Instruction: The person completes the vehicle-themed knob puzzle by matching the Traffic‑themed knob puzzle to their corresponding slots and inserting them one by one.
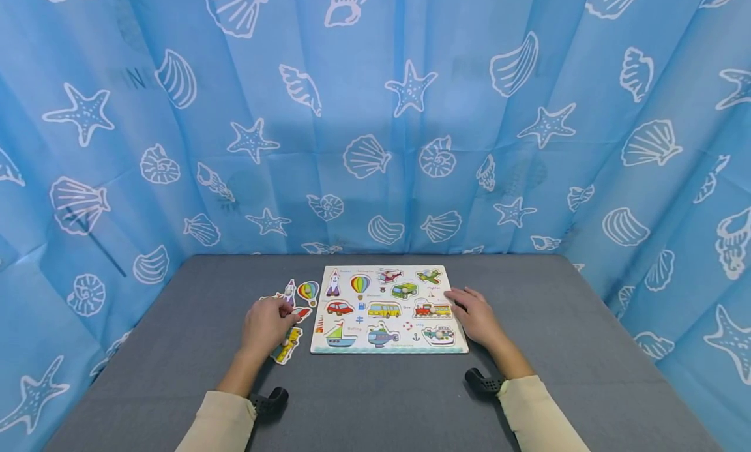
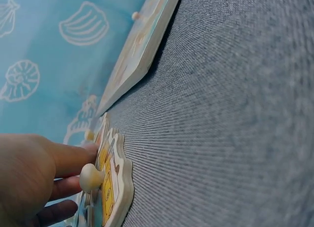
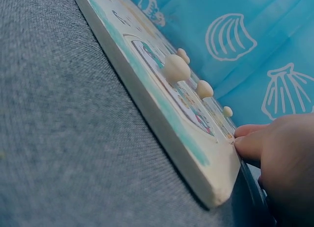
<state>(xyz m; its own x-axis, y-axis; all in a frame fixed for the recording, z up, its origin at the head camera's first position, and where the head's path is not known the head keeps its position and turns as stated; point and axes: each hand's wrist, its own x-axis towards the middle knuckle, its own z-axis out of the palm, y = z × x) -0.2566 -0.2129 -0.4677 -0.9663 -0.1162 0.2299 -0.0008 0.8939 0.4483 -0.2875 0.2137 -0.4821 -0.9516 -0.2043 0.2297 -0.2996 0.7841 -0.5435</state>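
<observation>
White rectangular wooden puzzle board meets the right hand, fingers loosely extended; whether the left hand pinches the red car-shaped piece, I can't tell.

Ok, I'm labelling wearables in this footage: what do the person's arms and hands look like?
The left hand and right hand are ungloved. The left sleeve and right sleeve are plain pale beige. Curved black wrist attachments, one per arm, have rounded ends.

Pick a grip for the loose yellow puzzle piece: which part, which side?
Likely best: pinch the round knob of the yellow piece, from above on the side facing the board. The knob stands out from the flat piece; the left hand crowds its other side.
</observation>
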